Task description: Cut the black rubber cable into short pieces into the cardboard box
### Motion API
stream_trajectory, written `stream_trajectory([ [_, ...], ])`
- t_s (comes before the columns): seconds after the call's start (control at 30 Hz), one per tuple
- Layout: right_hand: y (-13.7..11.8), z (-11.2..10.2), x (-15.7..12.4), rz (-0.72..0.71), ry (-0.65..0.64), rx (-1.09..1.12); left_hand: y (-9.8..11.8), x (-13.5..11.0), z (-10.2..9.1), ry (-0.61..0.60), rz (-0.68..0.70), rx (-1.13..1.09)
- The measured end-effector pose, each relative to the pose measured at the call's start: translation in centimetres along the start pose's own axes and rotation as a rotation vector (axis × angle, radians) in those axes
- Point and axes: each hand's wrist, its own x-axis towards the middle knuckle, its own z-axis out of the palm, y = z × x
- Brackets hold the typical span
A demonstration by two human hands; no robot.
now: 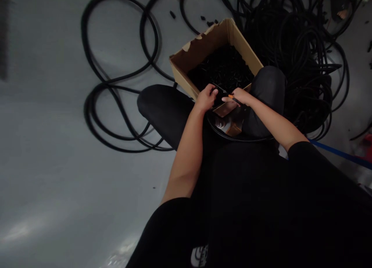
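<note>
The fingers of the left hand [207,98] close on a small black piece [218,94] and those of the right hand [241,96] grip a slender orange-and-black tool [234,99]; a loosened grip could drop either into the open tan cardboard box [200,47].

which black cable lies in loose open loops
The looped black cable left of the open cardboard box; right of it lies a dense tangled black cable heap.

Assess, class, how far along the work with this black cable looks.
Done: the cardboard box already holds a deep heap of short black pieces, with a few stray pieces on the floor. In hand: the left hand grips a dark strand over the box, the right hand an orange-handled tool. Remaining: plenty of long black cable lies coiled on the floor.
</note>
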Motion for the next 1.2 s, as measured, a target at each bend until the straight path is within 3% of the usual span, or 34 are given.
stream_trajectory([
  [0.2,0.2,0.0,0.0,-0.017,0.026,-0.034,0.0,0.1,-0.1,0.036,0.006,0.069],
  [0.4,0.1,0.2,-0.1,-0.027,0.033,0.090,0.1,0.2,-0.5,0.049,-0.023,0.103],
  [0.63,-0.9,0.7,-0.2,0.078,-0.027,0.209,-0.1,0.3,-0.4,0.027,-0.035,0.037],
  [0.9,-0.6,0.0,0.0,0.053,-0.029,-0.024,-1.7,0.6,-0.4,0.013,-0.081,-0.102],
  [1.2,-1.2,0.2,-0.8,0.007,-0.097,0.033,0.0,-0.1,-0.7,-0.090,-0.014,-0.092],
])
